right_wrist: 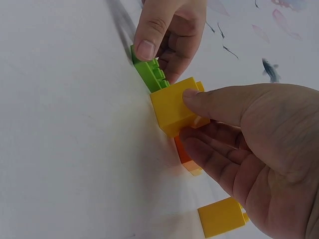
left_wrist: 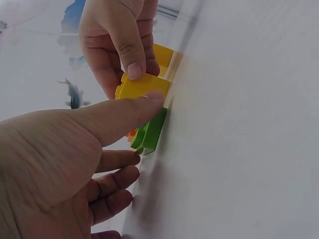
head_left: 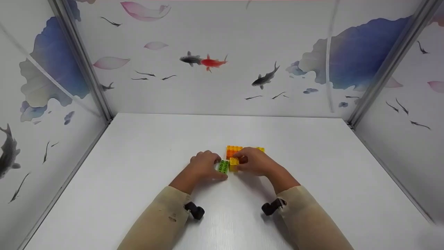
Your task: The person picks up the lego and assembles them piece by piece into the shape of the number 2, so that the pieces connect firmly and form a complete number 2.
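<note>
My left hand [head_left: 204, 165] holds a flat green toy brick [head_left: 223, 167] between thumb and fingers, its studs facing up in the head view. Beside it, my right hand [head_left: 256, 161] pinches a taller yellow brick [right_wrist: 174, 107], thumb on one face and fingertips on the other. The green and yellow bricks stand side by side, very close together; I cannot tell whether they are joined. Just behind them is an orange brick [head_left: 230, 152] with lighter yellow-orange studs near it, partly hidden by the right hand.
Another yellow brick [right_wrist: 222, 219] stands on the white table [head_left: 145, 166] behind the right hand. Patterned white panels [head_left: 222, 93] enclose the table at the back and both sides. A black wrist device [head_left: 196, 210] sticks out from the left sleeve, with a similar one on the right.
</note>
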